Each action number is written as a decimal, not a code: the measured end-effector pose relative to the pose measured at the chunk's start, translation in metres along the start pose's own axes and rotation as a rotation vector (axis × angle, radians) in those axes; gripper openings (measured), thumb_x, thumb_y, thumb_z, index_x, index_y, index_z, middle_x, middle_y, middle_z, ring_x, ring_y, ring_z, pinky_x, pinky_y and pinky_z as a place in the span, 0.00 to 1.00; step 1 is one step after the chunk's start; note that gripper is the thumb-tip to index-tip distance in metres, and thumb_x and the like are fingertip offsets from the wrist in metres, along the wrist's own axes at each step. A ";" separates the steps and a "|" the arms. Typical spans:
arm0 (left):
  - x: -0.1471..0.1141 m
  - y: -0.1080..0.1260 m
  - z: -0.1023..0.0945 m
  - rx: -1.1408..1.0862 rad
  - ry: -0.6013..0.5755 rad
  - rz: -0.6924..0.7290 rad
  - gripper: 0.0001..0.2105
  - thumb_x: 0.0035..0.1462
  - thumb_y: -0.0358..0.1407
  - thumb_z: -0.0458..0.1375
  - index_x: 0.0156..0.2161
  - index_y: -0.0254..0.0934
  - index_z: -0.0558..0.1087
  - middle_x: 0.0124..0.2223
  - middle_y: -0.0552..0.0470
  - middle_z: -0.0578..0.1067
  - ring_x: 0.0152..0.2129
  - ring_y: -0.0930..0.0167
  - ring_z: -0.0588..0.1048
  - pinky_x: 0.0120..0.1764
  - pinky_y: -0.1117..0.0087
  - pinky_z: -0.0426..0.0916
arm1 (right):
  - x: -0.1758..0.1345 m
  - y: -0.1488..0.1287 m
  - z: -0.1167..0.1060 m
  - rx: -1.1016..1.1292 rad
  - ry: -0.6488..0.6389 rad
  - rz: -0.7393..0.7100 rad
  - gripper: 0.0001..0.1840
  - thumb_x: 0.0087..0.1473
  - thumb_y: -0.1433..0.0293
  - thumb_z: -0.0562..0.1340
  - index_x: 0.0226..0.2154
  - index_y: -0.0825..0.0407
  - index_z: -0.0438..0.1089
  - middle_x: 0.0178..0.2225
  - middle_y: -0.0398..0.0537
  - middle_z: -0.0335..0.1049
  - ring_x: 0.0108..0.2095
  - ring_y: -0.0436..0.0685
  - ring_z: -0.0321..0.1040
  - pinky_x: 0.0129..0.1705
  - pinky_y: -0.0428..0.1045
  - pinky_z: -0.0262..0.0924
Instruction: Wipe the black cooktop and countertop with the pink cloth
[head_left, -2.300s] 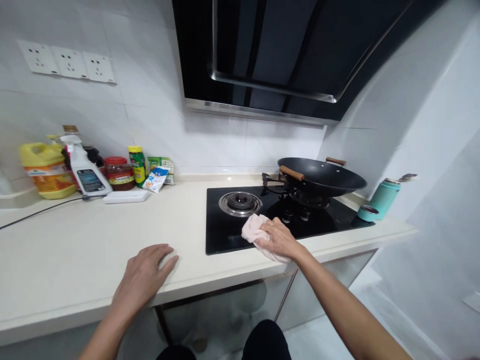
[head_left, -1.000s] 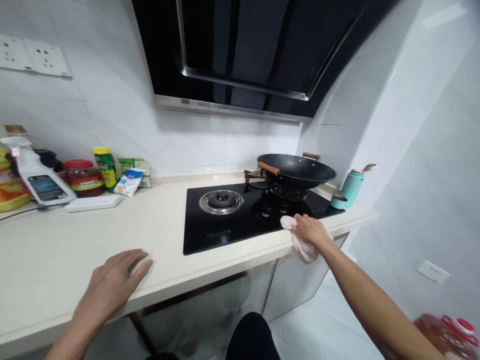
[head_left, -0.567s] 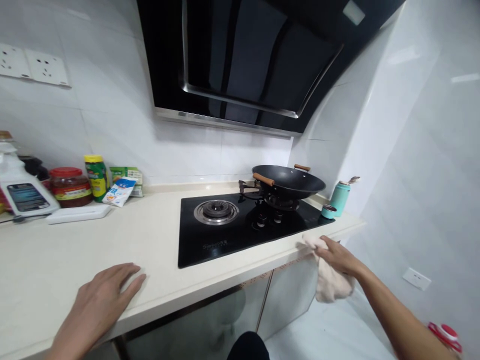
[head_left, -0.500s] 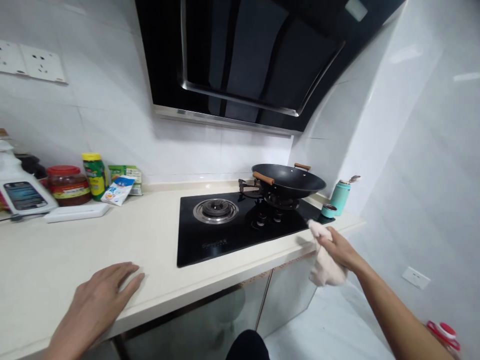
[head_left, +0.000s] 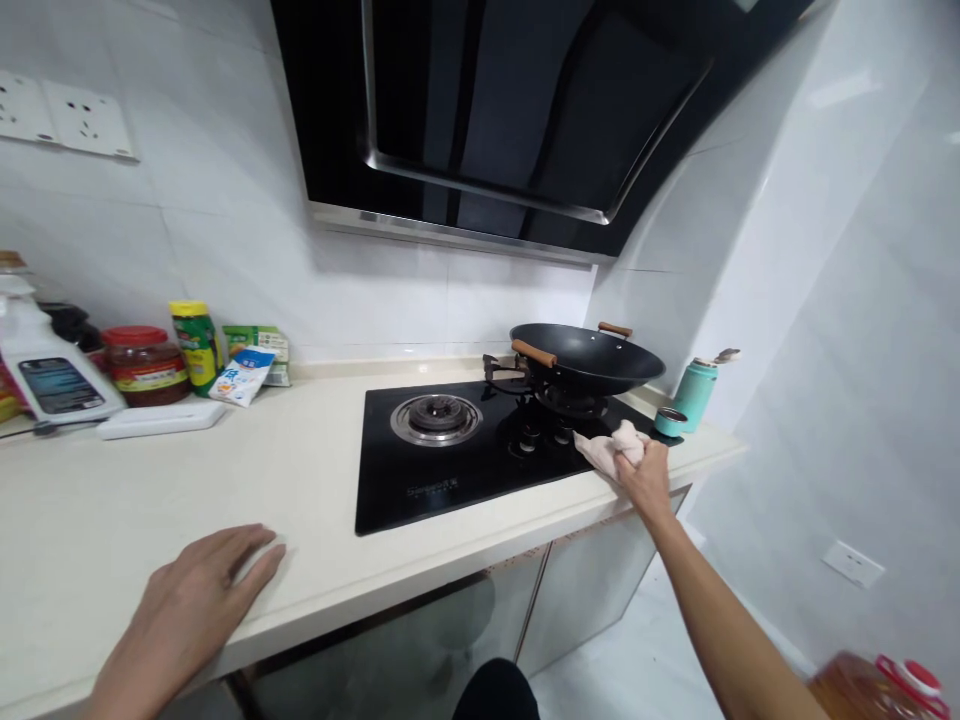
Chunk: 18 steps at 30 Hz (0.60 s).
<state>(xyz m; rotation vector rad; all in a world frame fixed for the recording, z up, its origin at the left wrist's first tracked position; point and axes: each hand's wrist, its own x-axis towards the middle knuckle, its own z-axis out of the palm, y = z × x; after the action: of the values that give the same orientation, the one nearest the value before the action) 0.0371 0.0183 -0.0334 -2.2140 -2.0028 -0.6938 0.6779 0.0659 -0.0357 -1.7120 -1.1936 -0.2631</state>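
My right hand (head_left: 646,478) grips a pale pink cloth (head_left: 600,452), bunched at the top and spread over the front right edge of the black gas stove (head_left: 480,472). The stove's two knobs (head_left: 529,438) lie just left of the cloth. Behind it, a black wok (head_left: 592,360) with wooden handles sits on the right burner. The left burner (head_left: 436,418) is bare. Resting on the cream countertop (head_left: 300,480) near its front edge, my left hand (head_left: 196,590) holds nothing, its thumb apart from the fingers.
A turquoise bottle (head_left: 696,394) and its cup-like lid (head_left: 670,421) stand right of the stove. At the left wall are a spray bottle (head_left: 56,365), a red-lidded jar (head_left: 146,370), a yellow-capped container (head_left: 196,350) and packets (head_left: 244,376). A black range hood (head_left: 510,120) overhangs the stove.
My right hand has moved in from beyond the counter's front edge and laid the hanging cloth onto the stove's front right corner. My left hand has stayed in place.
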 end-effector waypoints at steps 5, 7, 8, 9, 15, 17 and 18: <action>0.000 -0.001 0.003 0.026 0.003 0.007 0.26 0.63 0.56 0.47 0.48 0.41 0.79 0.54 0.46 0.79 0.53 0.55 0.73 0.55 0.54 0.65 | 0.004 -0.003 -0.049 -0.472 -0.407 -0.015 0.25 0.58 0.48 0.54 0.48 0.48 0.68 0.43 0.52 0.66 0.46 0.66 0.67 0.50 0.64 0.60; 0.000 0.000 0.003 0.026 -0.012 0.005 0.26 0.63 0.55 0.47 0.48 0.41 0.78 0.54 0.46 0.79 0.53 0.55 0.73 0.54 0.54 0.66 | 0.015 -0.016 -0.057 -0.653 -0.499 -0.081 0.26 0.58 0.46 0.55 0.43 0.48 0.72 0.44 0.54 0.67 0.49 0.69 0.65 0.53 0.68 0.56; -0.001 0.001 0.002 0.022 -0.018 0.002 0.26 0.63 0.55 0.47 0.49 0.41 0.78 0.54 0.46 0.79 0.53 0.55 0.73 0.54 0.54 0.65 | 0.020 -0.022 -0.057 -0.701 -0.516 -0.130 0.26 0.56 0.46 0.57 0.42 0.49 0.74 0.46 0.56 0.67 0.52 0.70 0.64 0.55 0.68 0.54; -0.001 0.003 0.002 0.017 -0.020 -0.001 0.26 0.63 0.55 0.46 0.49 0.41 0.78 0.54 0.46 0.79 0.53 0.55 0.73 0.54 0.54 0.65 | 0.023 -0.026 -0.054 -0.705 -0.533 -0.176 0.26 0.54 0.46 0.60 0.42 0.49 0.74 0.49 0.57 0.67 0.54 0.71 0.63 0.56 0.66 0.54; -0.006 0.009 -0.001 0.011 -0.020 -0.021 0.27 0.62 0.55 0.46 0.50 0.39 0.77 0.55 0.44 0.78 0.55 0.55 0.72 0.56 0.54 0.64 | 0.020 -0.024 -0.022 -0.378 -0.630 -0.074 0.39 0.54 0.47 0.61 0.60 0.53 0.63 0.53 0.56 0.71 0.52 0.64 0.69 0.51 0.52 0.61; -0.007 0.011 -0.001 0.016 -0.012 -0.012 0.27 0.63 0.55 0.46 0.50 0.39 0.77 0.55 0.43 0.78 0.55 0.55 0.72 0.56 0.54 0.63 | 0.013 -0.029 -0.019 -0.365 -0.625 -0.107 0.41 0.53 0.48 0.63 0.64 0.48 0.60 0.57 0.54 0.69 0.56 0.64 0.67 0.55 0.53 0.60; -0.007 0.012 -0.001 0.019 -0.005 -0.010 0.27 0.63 0.55 0.45 0.50 0.39 0.77 0.55 0.43 0.78 0.55 0.55 0.72 0.56 0.54 0.63 | 0.009 -0.036 -0.018 -0.366 -0.647 -0.131 0.41 0.53 0.49 0.64 0.65 0.46 0.60 0.59 0.52 0.68 0.57 0.64 0.67 0.57 0.53 0.59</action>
<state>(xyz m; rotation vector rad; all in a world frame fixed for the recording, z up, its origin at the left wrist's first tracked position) 0.0478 0.0098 -0.0319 -2.1989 -2.0157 -0.6678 0.6601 0.0575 0.0003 -2.1237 -1.8179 0.0073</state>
